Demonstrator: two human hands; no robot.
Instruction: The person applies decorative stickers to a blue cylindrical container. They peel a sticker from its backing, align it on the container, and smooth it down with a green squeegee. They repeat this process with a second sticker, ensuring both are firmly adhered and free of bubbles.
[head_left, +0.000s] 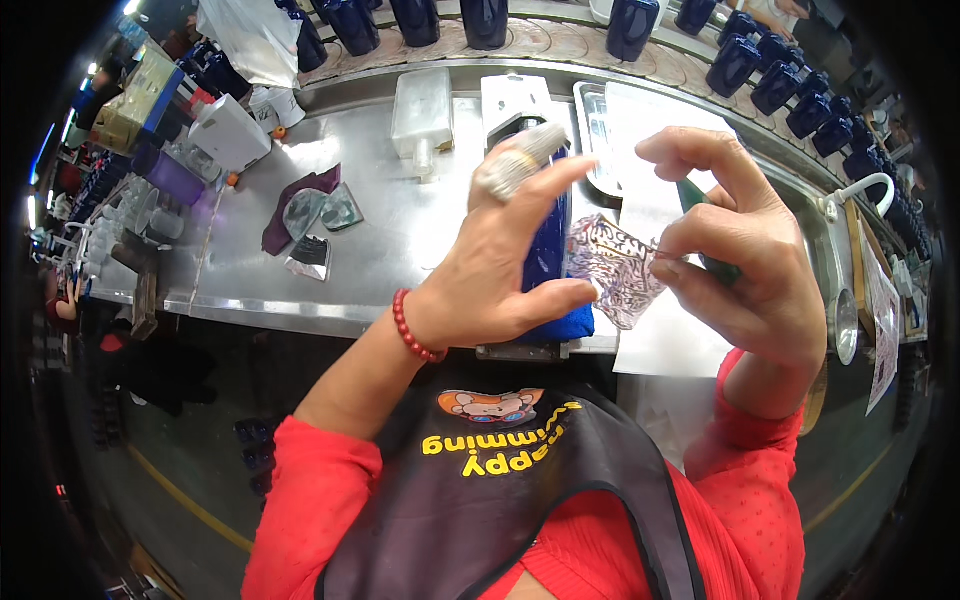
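Note:
My right hand (745,235) pinches the edge of a thin, see-through decal (612,268) with a dark swirling pattern. A dark green flat piece (690,195), its kind unclear, is tucked among the same hand's fingers. My left hand (485,255) is spread, with pale coverings on some fingertips, and its thumb is at the decal's left edge; whether they touch I cannot tell. Partly hidden behind that hand is a glossy dark blue object (546,240), with a blue cloth (570,325) at its near end.
White paper (665,340) lies under my right hand, beside a metal tray (592,120). A clear square bottle (422,110) lies at the back. Decal scraps (318,210) rest on the steel table's left. Dark blue bottles (415,20) line a conveyor (550,42) behind.

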